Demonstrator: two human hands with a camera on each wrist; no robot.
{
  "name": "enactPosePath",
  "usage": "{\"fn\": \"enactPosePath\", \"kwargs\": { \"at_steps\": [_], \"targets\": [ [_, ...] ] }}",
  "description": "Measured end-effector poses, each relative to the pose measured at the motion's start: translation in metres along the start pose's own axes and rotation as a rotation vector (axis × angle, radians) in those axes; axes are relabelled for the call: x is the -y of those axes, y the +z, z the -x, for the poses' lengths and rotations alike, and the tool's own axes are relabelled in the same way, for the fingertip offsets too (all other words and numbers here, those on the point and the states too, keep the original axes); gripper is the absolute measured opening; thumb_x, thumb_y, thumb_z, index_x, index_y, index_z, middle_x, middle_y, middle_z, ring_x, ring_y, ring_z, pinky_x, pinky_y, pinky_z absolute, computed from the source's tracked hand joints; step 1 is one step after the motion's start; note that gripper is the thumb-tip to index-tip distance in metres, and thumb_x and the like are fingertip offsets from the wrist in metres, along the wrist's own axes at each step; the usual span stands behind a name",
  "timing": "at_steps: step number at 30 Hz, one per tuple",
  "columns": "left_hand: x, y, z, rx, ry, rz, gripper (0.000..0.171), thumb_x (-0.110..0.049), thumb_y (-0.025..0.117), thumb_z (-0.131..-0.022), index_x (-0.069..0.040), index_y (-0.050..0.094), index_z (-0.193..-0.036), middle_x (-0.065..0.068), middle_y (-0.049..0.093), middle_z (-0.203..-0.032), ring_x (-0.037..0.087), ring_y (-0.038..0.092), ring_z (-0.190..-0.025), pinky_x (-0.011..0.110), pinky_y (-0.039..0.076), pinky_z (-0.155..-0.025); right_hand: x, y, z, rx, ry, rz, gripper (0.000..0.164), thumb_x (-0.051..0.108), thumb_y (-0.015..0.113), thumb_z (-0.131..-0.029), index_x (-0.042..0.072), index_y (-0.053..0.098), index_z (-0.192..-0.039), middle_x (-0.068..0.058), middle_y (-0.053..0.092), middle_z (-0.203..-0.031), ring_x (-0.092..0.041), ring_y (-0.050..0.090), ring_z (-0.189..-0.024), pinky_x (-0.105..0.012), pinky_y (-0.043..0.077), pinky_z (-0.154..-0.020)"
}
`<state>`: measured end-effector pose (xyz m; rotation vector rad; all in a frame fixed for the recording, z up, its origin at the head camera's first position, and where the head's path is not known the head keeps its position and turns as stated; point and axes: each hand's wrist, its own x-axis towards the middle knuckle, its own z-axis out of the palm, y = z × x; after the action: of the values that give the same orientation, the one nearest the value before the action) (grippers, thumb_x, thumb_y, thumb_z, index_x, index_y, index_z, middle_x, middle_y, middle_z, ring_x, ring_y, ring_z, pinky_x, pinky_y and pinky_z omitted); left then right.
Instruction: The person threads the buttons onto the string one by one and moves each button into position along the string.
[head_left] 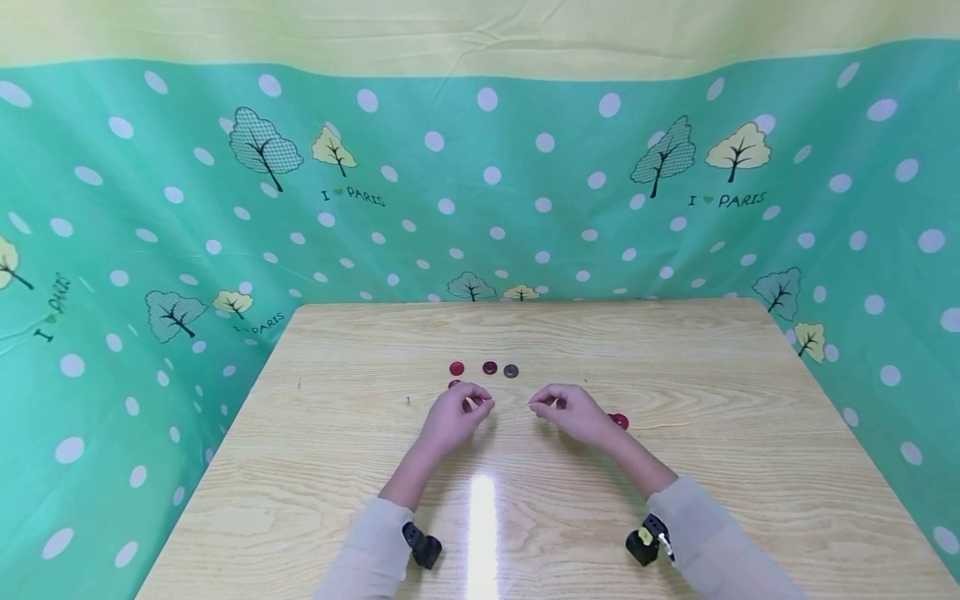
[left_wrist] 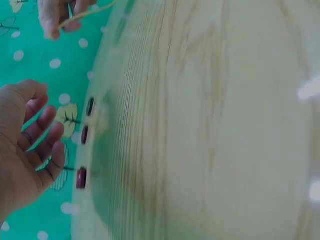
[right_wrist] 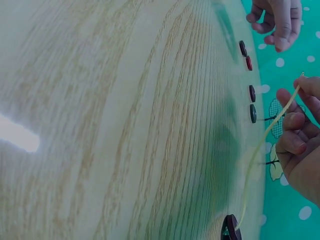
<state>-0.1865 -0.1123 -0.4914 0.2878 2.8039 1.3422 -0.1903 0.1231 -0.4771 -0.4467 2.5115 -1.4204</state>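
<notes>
Across the wood-grain surface [head_left: 285,517]: four loose buttons lie ahead of the hands, comprising a bright red button [head_left: 457,368], a dark maroon button [head_left: 490,367], a grey button [head_left: 511,371] and a dark red button [head_left: 454,384] partly covered by the left hand.
Beside the right wrist: at least two red buttons [head_left: 619,422], close together.
Yellow cord [right_wrist: 289,103]: one, pinched near its end by the right hand [head_left: 573,412], running down to a button on the surface.
Left hand [head_left: 456,412]: fingers curved, thumb close to forefinger; whether it grips anything cannot be told.
Pale sleeves [head_left: 367,542]: two, each bearing one black wrist camera [head_left: 427,551].
</notes>
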Motion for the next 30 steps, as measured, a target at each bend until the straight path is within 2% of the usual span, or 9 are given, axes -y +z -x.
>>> {"fn": "enactPosePath", "kwargs": {
  "at_steps": [8,14,22,26,30],
  "targets": [
    [0.021,-0.021,-0.004,-0.073,-0.111,-0.082,0.015,-0.029,0.065,-0.087,-0.016,0.067,-0.094,0.0,0.062,-0.095,0.012,0.058,-0.078,0.028,0.049,-0.068,-0.002,-0.001,0.002,0.01,0.009,-0.013,0.027,0.03,0.062,-0.09,0.006,0.069,-0.1,-0.001,0.065,-0.089,-0.014,0.048,-0.07,-0.021,0.041,-0.058],
    [0.034,-0.031,-0.007,-0.084,-0.159,-0.146,0.025,-0.029,0.066,-0.085,-0.011,0.068,-0.102,0.006,0.061,-0.103,0.02,0.058,-0.09,0.037,0.05,-0.078,-0.006,-0.001,0.002,0.005,0.002,-0.025,0.027,0.03,0.063,-0.089,0.007,0.069,-0.1,-0.002,0.065,-0.087,-0.013,0.049,-0.069,-0.021,0.041,-0.058],
    [0.044,-0.029,-0.018,-0.084,-0.145,-0.253,0.041,-0.035,0.07,-0.081,-0.01,0.064,-0.112,0.011,0.06,-0.11,0.028,0.055,-0.102,0.044,0.048,-0.089,0.003,-0.001,0.007,0.013,0.0,-0.041,0.026,0.028,0.061,-0.09,0.005,0.068,-0.101,-0.009,0.066,-0.088,-0.015,0.051,-0.071,-0.02,0.041,-0.058],
    [0.045,-0.027,-0.024,-0.074,-0.163,-0.302,0.041,-0.037,0.07,-0.081,-0.011,0.064,-0.112,0.01,0.06,-0.108,0.027,0.055,-0.1,0.043,0.048,-0.085,0.002,-0.001,0.006,0.02,0.008,-0.038,0.027,0.029,0.061,-0.091,0.005,0.067,-0.103,-0.009,0.066,-0.088,-0.016,0.053,-0.073,-0.021,0.042,-0.059],
    [0.046,-0.026,-0.027,-0.068,-0.175,-0.313,0.038,-0.036,0.07,-0.082,-0.011,0.065,-0.11,0.008,0.059,-0.103,0.025,0.053,-0.096,0.04,0.047,-0.081,-0.004,0.001,0.003,0.025,0.004,-0.03,0.029,0.031,0.061,-0.09,0.006,0.067,-0.103,-0.007,0.066,-0.087,-0.014,0.053,-0.072,-0.021,0.043,-0.059]
  ]
}}
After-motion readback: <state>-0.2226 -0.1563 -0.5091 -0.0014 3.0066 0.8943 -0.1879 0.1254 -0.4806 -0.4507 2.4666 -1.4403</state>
